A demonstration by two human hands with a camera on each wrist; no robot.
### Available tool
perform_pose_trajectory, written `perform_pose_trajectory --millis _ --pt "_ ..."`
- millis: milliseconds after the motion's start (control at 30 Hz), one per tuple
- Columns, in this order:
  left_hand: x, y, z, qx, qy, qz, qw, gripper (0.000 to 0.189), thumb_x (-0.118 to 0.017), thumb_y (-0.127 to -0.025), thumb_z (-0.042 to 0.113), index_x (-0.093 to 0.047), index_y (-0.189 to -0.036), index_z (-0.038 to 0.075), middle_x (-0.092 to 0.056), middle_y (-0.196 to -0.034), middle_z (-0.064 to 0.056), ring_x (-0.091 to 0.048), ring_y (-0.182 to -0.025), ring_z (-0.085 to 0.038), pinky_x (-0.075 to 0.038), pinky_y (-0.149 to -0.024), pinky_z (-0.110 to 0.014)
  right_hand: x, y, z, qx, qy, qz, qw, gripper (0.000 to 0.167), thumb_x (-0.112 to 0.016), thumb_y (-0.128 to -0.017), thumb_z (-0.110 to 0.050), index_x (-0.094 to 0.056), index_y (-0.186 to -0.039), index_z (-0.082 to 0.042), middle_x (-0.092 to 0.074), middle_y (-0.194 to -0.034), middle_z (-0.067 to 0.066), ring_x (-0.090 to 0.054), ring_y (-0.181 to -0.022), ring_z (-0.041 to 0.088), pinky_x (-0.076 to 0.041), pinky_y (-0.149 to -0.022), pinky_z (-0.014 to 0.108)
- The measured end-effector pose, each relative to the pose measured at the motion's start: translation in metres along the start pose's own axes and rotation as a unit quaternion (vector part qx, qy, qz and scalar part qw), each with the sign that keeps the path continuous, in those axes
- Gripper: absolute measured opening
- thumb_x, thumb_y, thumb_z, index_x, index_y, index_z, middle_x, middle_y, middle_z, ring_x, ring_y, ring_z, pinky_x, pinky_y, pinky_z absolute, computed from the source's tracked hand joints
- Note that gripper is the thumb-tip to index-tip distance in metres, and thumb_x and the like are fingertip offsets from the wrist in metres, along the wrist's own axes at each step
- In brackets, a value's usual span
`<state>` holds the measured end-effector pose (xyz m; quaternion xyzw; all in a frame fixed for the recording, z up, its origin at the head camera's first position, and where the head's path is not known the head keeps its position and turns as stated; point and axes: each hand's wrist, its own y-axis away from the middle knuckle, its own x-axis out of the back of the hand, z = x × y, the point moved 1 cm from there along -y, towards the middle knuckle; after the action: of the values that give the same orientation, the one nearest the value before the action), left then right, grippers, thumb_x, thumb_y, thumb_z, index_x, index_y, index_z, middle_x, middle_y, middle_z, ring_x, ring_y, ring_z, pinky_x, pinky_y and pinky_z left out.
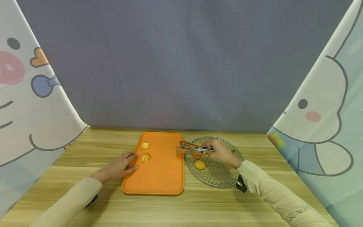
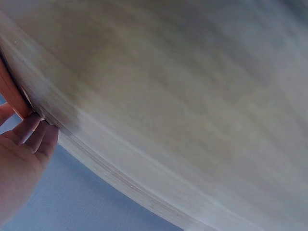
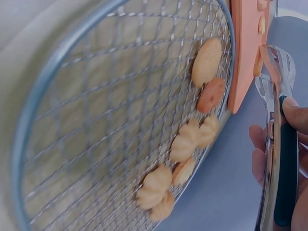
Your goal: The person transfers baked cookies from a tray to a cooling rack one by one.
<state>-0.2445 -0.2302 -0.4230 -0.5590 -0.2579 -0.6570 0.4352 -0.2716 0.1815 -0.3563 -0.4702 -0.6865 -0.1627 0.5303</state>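
My left hand (image 1: 120, 166) holds the left edge of an orange tray (image 1: 158, 183), with fingertips at its rim; the left wrist view shows these fingers (image 2: 36, 137) against the tray's edge. Two pale yellow cookies, one ring-like (image 1: 145, 145) and one ridged (image 1: 146, 157), lie on the tray. My right hand (image 1: 219, 154) grips metal tongs (image 1: 195, 148) with dark handles. Their tips reach left over the tray's right rim. Between them, the right wrist view shows a small orange-tan piece (image 3: 258, 62), seen edge-on; whether it is pinched is unclear.
Right of the tray sits a round wire rack (image 1: 218, 176). It carries several cookies, among them a flat round one (image 1: 199, 164), an orange-brown one (image 3: 211, 95) and shell-shaped ones (image 3: 185, 139). Everything rests on a wooden table (image 1: 204, 208), with a grey cloth (image 1: 181, 69) behind.
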Motion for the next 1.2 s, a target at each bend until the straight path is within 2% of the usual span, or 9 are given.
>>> perform_pose_trajectory --millis 233,333,467,567,733,867,967,1100,1200 --pt "-0.001 0.0 -0.001 -0.001 -0.003 0.002 1.0 0.054 -0.056 -0.09 0.037 -0.049 -0.128 0.0 -0.045 -0.13 -0.026 -0.043 -0.118 -0.046 -0.039 -0.092 -0.058 0.013 0.017 0.011 -0.026 -0.017 -0.001 0.9995 0.029 -0.067 -0.082 -0.01 -0.066 -0.11 -0.005 -0.061 -0.117 0.016 -0.031 -0.042 0.006 -0.037 -0.045 0.023" --pt "-0.001 0.0 -0.001 -0.005 -0.004 0.005 1.0 0.053 -0.056 -0.09 0.036 -0.05 -0.127 -0.001 -0.046 -0.128 -0.027 -0.044 -0.116 -0.046 -0.039 -0.091 -0.058 0.018 0.024 0.018 -0.019 -0.021 0.006 0.9996 0.029 -0.068 -0.081 -0.008 -0.066 -0.109 -0.003 -0.062 -0.116 0.018 -0.043 -0.046 0.009 -0.044 -0.048 0.025" --pt "0.0 -0.001 0.0 -0.004 -0.002 0.003 1.0 0.053 -0.056 -0.09 0.036 -0.05 -0.127 -0.001 -0.045 -0.128 -0.027 -0.044 -0.116 -0.045 -0.04 -0.092 -0.057 0.023 0.033 0.028 -0.019 -0.028 0.007 0.9994 0.029 -0.067 -0.081 -0.007 -0.066 -0.11 -0.003 -0.061 -0.116 0.021 -0.038 -0.041 0.005 -0.041 -0.043 0.021" --pt "0.0 0.0 0.0 0.0 0.001 0.0 1.0 0.053 -0.056 -0.09 0.036 -0.049 -0.128 -0.001 -0.045 -0.129 -0.026 -0.044 -0.117 -0.045 -0.039 -0.092 -0.057 0.026 0.04 0.034 -0.024 -0.045 0.0 0.9987 0.03 -0.066 -0.082 -0.006 -0.065 -0.111 -0.002 -0.06 -0.116 0.023 -0.022 -0.035 0.004 -0.03 -0.036 0.018" --pt "0.001 0.0 0.0 -0.001 -0.001 -0.002 1.0 0.052 -0.056 -0.09 0.035 -0.049 -0.127 -0.001 -0.045 -0.129 -0.026 -0.044 -0.117 -0.045 -0.04 -0.092 -0.057 0.031 0.05 0.043 -0.01 -0.044 0.0 0.999 0.03 -0.066 -0.082 -0.005 -0.064 -0.111 0.0 -0.061 -0.114 0.022 -0.061 -0.071 0.02 -0.041 -0.05 0.022" --pt "0.001 0.0 0.0 -0.001 0.0 -0.003 1.0 0.052 -0.056 -0.09 0.035 -0.049 -0.127 0.0 -0.045 -0.13 -0.027 -0.043 -0.118 -0.045 -0.039 -0.092 -0.057 0.034 0.059 0.049 -0.018 -0.044 -0.002 0.9989 0.03 -0.066 -0.082 -0.005 -0.064 -0.111 0.001 -0.06 -0.115 0.023 -0.062 -0.073 0.02 -0.039 -0.045 0.021" --pt "0.001 0.0 0.001 -0.001 0.002 -0.001 1.0 0.052 -0.056 -0.09 0.036 -0.05 -0.127 0.0 -0.045 -0.13 -0.027 -0.043 -0.118 -0.046 -0.039 -0.092 -0.057 0.036 0.065 0.054 -0.024 -0.043 0.001 0.9988 0.03 -0.067 -0.081 -0.005 -0.064 -0.11 0.001 -0.059 -0.116 0.025 -0.044 -0.044 0.006 -0.033 -0.037 0.018" --pt "0.001 0.0 0.001 -0.008 0.002 0.005 1.0 0.052 -0.056 -0.09 0.036 -0.05 -0.126 -0.001 -0.046 -0.128 -0.027 -0.045 -0.116 -0.046 -0.039 -0.091 -0.057 0.037 0.071 0.059 -0.012 -0.049 0.008 0.9987 0.029 -0.067 -0.08 -0.003 -0.065 -0.109 0.002 -0.057 -0.116 0.03 -0.021 -0.036 -0.004 -0.028 -0.035 0.014" --pt "0.001 -0.001 0.001 -0.013 -0.002 0.011 0.9998 0.051 -0.056 -0.09 0.036 -0.051 -0.125 -0.001 -0.047 -0.127 -0.027 -0.046 -0.115 -0.046 -0.04 -0.091 -0.058 0.039 0.076 0.061 -0.005 -0.054 0.01 0.9985 0.03 -0.067 -0.08 -0.003 -0.065 -0.109 0.002 -0.058 -0.115 0.029 -0.021 -0.036 -0.006 -0.027 -0.034 0.013"
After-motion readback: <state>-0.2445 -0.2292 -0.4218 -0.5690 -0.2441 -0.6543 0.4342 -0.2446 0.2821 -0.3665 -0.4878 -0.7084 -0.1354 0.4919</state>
